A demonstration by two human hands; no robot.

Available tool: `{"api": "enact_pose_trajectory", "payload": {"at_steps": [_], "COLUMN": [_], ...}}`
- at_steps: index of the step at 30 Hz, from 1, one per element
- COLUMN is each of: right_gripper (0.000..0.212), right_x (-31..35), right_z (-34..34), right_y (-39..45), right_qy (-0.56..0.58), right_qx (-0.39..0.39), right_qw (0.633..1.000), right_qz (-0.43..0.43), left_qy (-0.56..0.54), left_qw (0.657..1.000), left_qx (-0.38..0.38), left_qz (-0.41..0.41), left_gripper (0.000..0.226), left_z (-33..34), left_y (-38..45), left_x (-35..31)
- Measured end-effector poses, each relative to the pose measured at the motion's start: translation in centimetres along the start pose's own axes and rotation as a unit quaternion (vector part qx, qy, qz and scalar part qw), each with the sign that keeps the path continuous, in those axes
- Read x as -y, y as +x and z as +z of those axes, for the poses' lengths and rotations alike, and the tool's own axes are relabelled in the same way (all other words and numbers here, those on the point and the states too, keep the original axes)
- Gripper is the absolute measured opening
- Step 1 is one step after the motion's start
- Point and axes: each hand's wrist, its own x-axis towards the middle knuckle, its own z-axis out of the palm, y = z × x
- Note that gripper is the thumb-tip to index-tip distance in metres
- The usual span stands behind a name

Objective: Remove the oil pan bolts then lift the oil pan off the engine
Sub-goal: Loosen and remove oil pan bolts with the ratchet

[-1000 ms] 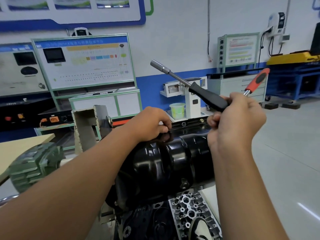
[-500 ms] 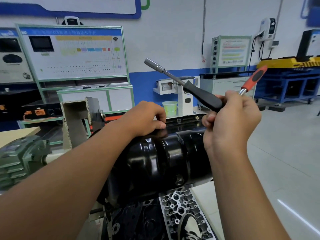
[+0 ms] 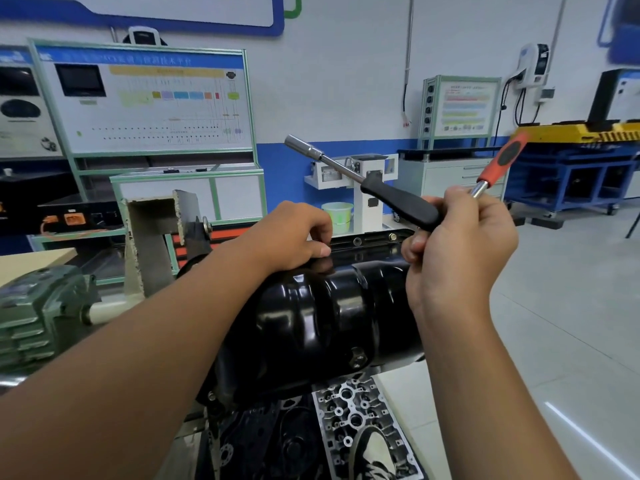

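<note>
- Fingers first: the left hand [image 3: 289, 237] curls its fingertips [image 3: 323, 250] down at the far upper edge of the oil pan [image 3: 325, 317], apparently pinching something small there, though whether a bolt is between them cannot be told; the right hand [image 3: 457, 251] is wrapped round two tools at once.
- The oil pan, a glossy black pressed-steel shell, sits uppermost on the engine [image 3: 277, 438], bulging toward the camera between the two forearms, its far flange [image 3: 370, 239] running along the back.
- Judged from its sheen and ribbed stamping, the pan should be stiff and moderately heavy for its bulk, slick to bare skin and likely oily; its rounded belly offers no purchase.
- The better hold looks to be the flange, one hand at each end, lifted evenly so the rim does not snag or bend; a sealed joint may resist at first.
- The black-handled socket driver [image 3: 398, 202] angles up and to the left from the right fist, its socket [image 3: 304, 148] in the air, touching nothing.
- The orange-handled tool [image 3: 502, 161] juts up and to the right from the same fist, only its grip and a short bright shank visible.
- Flange bolts [image 3: 357, 241] remain seated along the far edge, so lifting appears premature.
</note>
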Motion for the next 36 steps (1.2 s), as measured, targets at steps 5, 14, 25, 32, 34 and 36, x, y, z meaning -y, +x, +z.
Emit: {"api": "enact_pose_trajectory", "payload": {"at_steps": [5, 14, 25, 32, 34, 36], "right_gripper": [0.011, 0.014, 0.014, 0.016, 0.016, 0.016], "right_x": [-0.14, -0.16, -0.27, -0.19, -0.18, -0.16], "right_z": [0.08, 0.05, 0.08, 0.10, 0.05, 0.02], "right_y": [-0.04, 0.01, 0.08, 0.06, 0.09, 0.08], "right_qy": [-0.006, -0.008, -0.007, 0.000, 0.000, -0.004], "right_qx": [0.004, 0.004, 0.002, -0.002, -0.002, -0.001], "right_qw": [1.000, 1.000, 1.000, 1.000, 1.000, 1.000], "right_qz": [-0.007, -0.009, -0.008, 0.000, 0.000, -0.004], "left_qy": [-0.015, -0.017, -0.016, -0.024, -0.014, -0.011], "left_qw": [0.999, 1.000, 1.000, 0.999, 0.999, 1.000], "left_qx": [0.046, 0.007, -0.001, 0.036, 0.022, 0.004], "left_qz": [0.002, -0.008, -0.007, -0.016, -0.022, -0.019], "left_gripper": [0.022, 0.013, 0.021, 0.029, 0.029, 0.023], "left_z": [-0.25, 0.02, 0.17, 0.12, 0.07, 0.09], "left_y": [-0.13, -0.02, 0.21, 0.31, 0.34, 0.20], "left_x": [-0.33, 0.02, 0.59, 0.51, 0.45, 0.56]}}
